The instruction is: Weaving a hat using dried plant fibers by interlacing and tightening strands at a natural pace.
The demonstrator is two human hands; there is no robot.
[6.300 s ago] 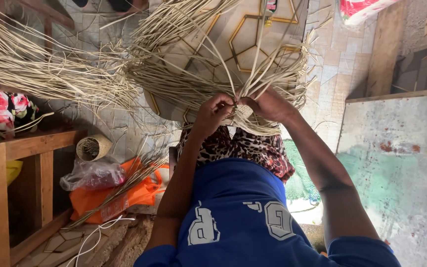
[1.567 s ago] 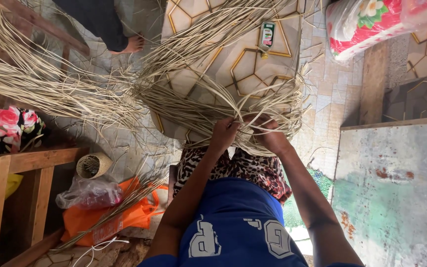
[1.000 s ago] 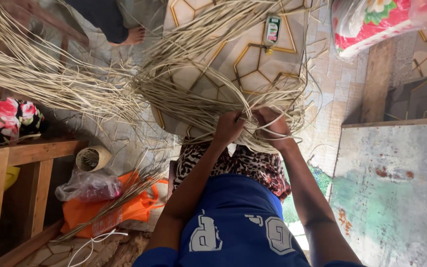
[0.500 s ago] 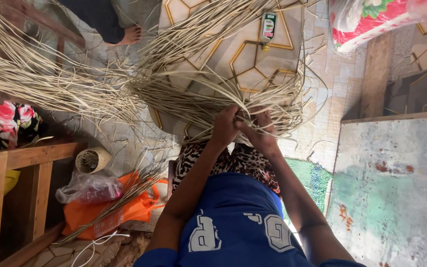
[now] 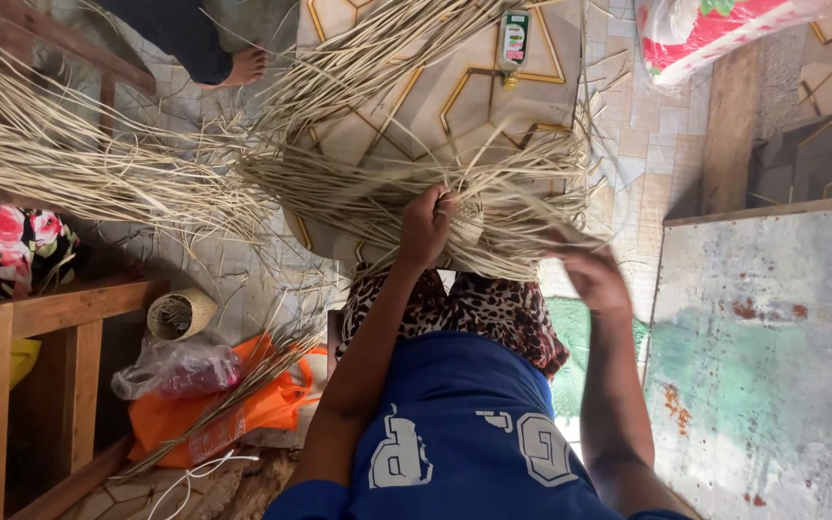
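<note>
A half-woven straw piece (image 5: 493, 217) with long loose strands fanning out rests over my knees, above my leopard-print skirt (image 5: 479, 308). My left hand (image 5: 426, 226) is closed on its near edge at the middle. My right hand (image 5: 594, 274) is out to the right of the weave and blurred. A pale strand runs toward it, and its grip is not clear. A big loose bundle of straw (image 5: 79, 173) lies on the tiled floor to the left.
A small woven cup (image 5: 182, 313), a clear plastic bag (image 5: 180, 366) and an orange bag (image 5: 252, 404) lie by a wooden chair frame (image 5: 40, 318) at left. A bottle (image 5: 514, 39) lies on the floor ahead. Another person's foot (image 5: 243, 65) is top left. A weathered metal sheet (image 5: 772, 366) stands right.
My right hand has left the weave's edge and swung out to the right and down. My left hand stays on the weave.
</note>
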